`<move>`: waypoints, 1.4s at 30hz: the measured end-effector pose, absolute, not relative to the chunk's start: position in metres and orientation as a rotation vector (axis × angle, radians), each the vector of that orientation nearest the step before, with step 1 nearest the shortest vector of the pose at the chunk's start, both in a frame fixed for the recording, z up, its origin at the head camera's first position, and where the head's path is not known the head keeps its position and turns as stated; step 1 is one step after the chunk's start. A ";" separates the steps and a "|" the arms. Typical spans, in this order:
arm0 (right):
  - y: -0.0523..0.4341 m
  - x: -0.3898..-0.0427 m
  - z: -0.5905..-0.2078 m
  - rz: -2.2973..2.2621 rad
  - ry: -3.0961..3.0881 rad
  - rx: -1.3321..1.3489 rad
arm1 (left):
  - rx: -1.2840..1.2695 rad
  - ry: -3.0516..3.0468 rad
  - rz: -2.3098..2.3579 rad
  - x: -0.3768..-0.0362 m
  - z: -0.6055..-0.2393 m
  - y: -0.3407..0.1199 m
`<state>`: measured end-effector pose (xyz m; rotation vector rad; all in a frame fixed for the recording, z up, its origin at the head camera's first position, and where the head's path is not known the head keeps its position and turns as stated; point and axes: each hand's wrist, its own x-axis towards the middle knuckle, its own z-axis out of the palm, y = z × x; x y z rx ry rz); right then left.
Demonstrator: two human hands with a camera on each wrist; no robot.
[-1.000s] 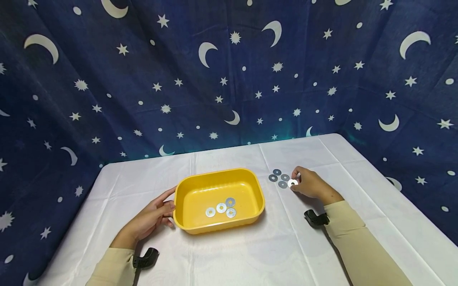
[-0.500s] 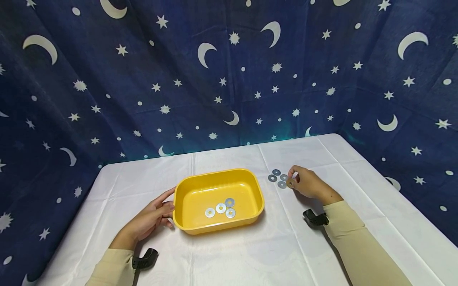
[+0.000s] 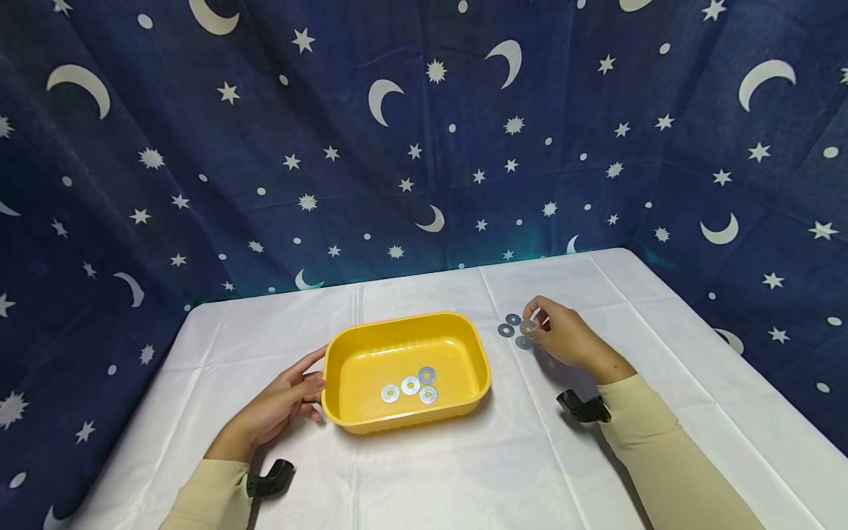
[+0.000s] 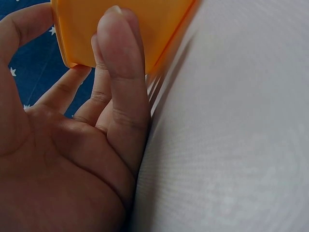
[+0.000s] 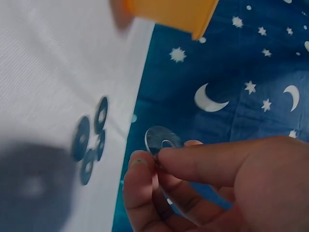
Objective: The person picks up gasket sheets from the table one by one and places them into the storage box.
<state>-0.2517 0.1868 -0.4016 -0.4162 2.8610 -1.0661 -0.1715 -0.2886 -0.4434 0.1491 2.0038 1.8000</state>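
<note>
My right hand [image 3: 562, 335] pinches a flat metal washer [image 5: 161, 139] between thumb and fingertips, clear above the tabletop in the right wrist view. Several more washers [image 3: 506, 330] lie in a loose cluster on the white cloth just left of and below it. A yellow rectangular tray [image 3: 371, 425] stands at the middle of the table. Inside it, towards the front, rest several silver washers [image 3: 390, 394]. My left hand [image 3: 278, 405] is at the tray's left end, its fingers [image 4: 63, 89] extended and touching the outer wall.
A white cloth [image 3: 424, 478] covers the table, with faint crease lines. Behind and at both sides hangs a dark blue curtain [image 3: 265, 147] with moons and stars. Each wrist carries a black strap-on device [image 3: 270, 480].
My right hand has lifted the washer from the right side of the cluster and moved it slightly left and up. My left hand and the tray stay in place.
</note>
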 end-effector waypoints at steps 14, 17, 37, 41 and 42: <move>0.155 -0.232 -0.380 -1.218 2.851 -0.579 | 0.145 1.987 1.804 -0.171 -0.444 -0.288; 0.142 -0.231 -0.378 -1.246 2.795 -0.597 | 0.129 2.003 1.794 -0.171 -0.443 -0.287; 0.050 -0.218 -0.380 -1.290 2.596 -0.644 | 0.180 2.013 1.790 -0.172 -0.446 -0.289; 0.039 -0.216 -0.384 -1.267 2.572 -0.681 | 0.172 2.017 1.783 -0.173 -0.446 -0.288; 0.036 -0.216 -0.385 -1.264 2.570 -0.686 | 0.170 2.018 1.783 -0.173 -0.446 -0.288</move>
